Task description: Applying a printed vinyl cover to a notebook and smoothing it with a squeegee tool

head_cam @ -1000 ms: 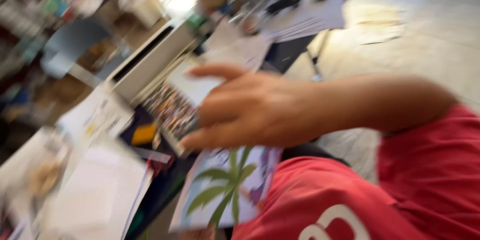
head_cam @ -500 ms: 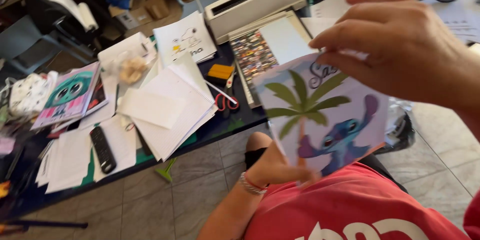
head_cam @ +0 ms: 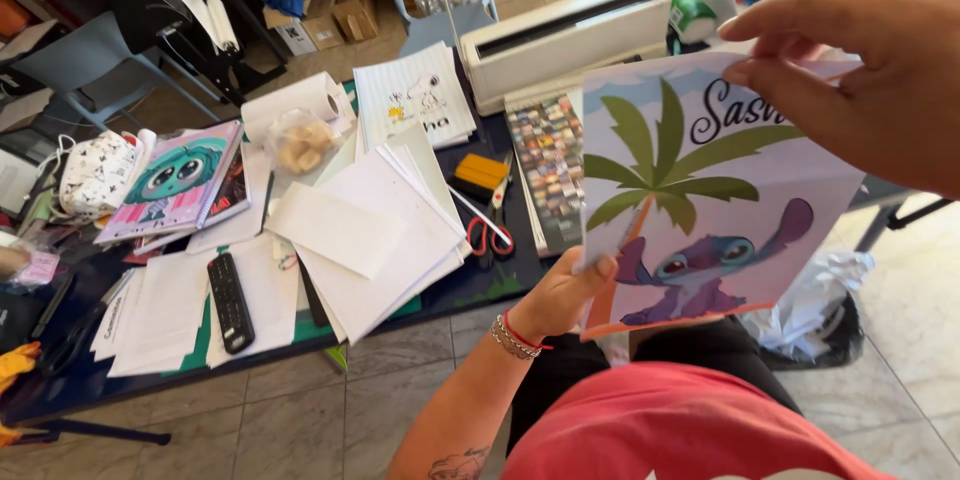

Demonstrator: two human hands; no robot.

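The person holds a printed sheet (head_cam: 700, 190) up in front of the chest, above the lap and just off the near edge of the bench (head_cam: 60, 390). The sheet shows a green palm tree, a blue cartoon creature and dark script lettering on a pale lilac ground. It is tilted: its long axis runs from the lower left corner, by the left hand (head_cam: 565, 290), up toward the upper right, under the right hand (head_cam: 860, 60). The printed face is turned to the camera, with the top of the picture pointing up and away from the person, leaning slightly left.

The left hand pinches the sheet's lower left edge, thumb on the printed face and fingers behind it. A beaded bracelet (head_cam: 512, 337) circles that wrist. The right hand's fingers (head_cam: 790, 90) close on the upper right corner, covering part of the lettering.

On the dark bench lie loose white papers (head_cam: 370, 230), a black remote (head_cam: 229, 300), red-handled scissors (head_cam: 485, 230), a yellow scraper (head_cam: 480, 175), a sheet of small coloured pictures (head_cam: 550, 155) and a notebook with a teal big-eyed face (head_cam: 175, 180). A long white machine (head_cam: 570, 35) stands at the far edge, with a paper roll (head_cam: 295, 100) to its left. A grey tiled floor (head_cam: 300, 420) shows beneath.
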